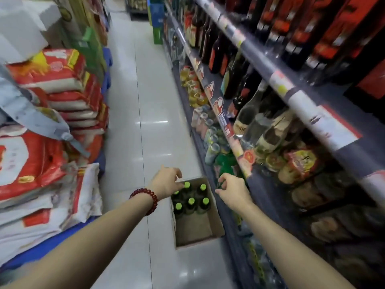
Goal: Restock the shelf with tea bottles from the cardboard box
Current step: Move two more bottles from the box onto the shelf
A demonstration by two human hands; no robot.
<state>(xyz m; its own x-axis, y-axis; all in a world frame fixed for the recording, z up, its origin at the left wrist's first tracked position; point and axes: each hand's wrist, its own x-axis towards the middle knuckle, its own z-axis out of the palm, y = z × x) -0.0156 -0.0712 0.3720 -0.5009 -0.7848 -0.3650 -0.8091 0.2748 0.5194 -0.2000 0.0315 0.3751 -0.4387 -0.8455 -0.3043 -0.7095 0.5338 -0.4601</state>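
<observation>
Both forearms reach toward the cardboard box [216, 226] on the floor tiles. Left of the box, stacked rice sacks [54, 84] line the aisle. Above the box's far left corner, the left hand [166, 182], a red bead bracelet [145, 200] at its wrist, has loosely curled fingers touching a green-capped tea bottle [187, 185] among six filling the box's far half. Just right of the box, the right hand [232, 189] seems to pinch something small and dark, too blurred to name, beside the shelf [260, 184]
</observation>
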